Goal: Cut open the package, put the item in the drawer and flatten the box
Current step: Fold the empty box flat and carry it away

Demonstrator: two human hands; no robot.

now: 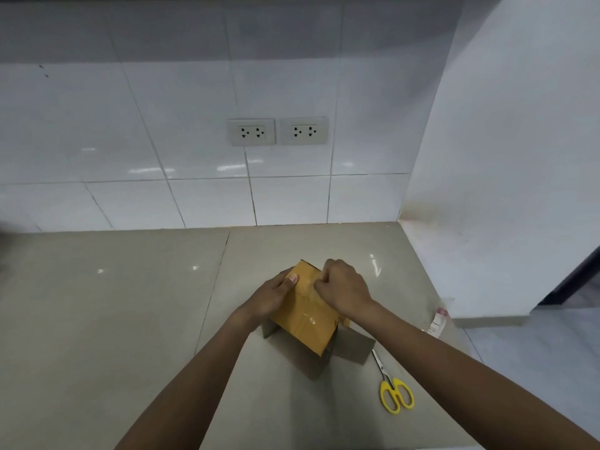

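A small yellow-brown cardboard box [306, 323] stands upside down on the beige counter [130, 319], its open flaps [352, 347] splayed flat beneath it. Clear tape runs along the top face. My left hand [276, 295] grips the box's left side, thumb on top. My right hand [342, 287] is closed at the far top edge, fingers pinching the tape there. Yellow-handled scissors [393, 388] lie on the counter to the right of the box, blades pointing away from me. The drawer is not in view.
A small white-and-pink packet [438, 321] lies near the counter's right edge. Tiled wall with two socket plates [277, 131] stands behind. A white wall [503, 157] bounds the right side, and the floor drops off beyond it.
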